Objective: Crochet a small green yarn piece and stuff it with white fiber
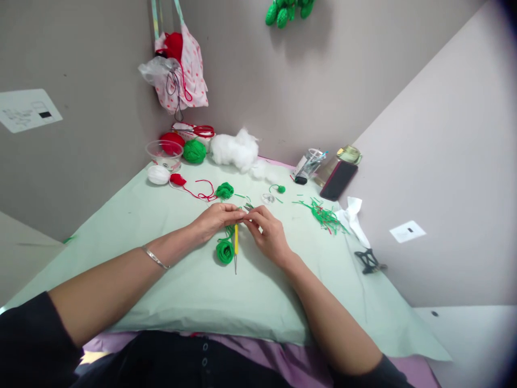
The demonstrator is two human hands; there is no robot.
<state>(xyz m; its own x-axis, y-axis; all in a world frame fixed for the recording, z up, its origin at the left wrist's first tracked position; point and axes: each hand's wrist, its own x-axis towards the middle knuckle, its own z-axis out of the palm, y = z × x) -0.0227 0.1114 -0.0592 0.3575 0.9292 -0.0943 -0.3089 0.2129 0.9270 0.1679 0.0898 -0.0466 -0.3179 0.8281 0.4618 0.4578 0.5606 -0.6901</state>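
My left hand (218, 220) and my right hand (266, 231) meet over the middle of the table, their fingertips pinched together. A bit of green yarn shows at the left fingertips. A small greyish pointed thing (249, 207) sticks out by the right fingers; its kind is unclear and the fingers hide most of it. Just below the hands lies a crochet hook (236, 242) with a yellow handle, its metal end toward me. Beside it is a round green crocheted piece (224, 251) with loose yarn. A tangle of green yarn (224, 190) rests beyond my left hand.
At the back are a clear tub (165, 161), a green yarn ball (194, 152), red-handled scissors (203, 131) and white stuffing (234, 151). Green yarn scraps (323, 215), a phone (339, 180) and a black clip (368, 261) lie to the right. A bag (194, 75) hangs above.
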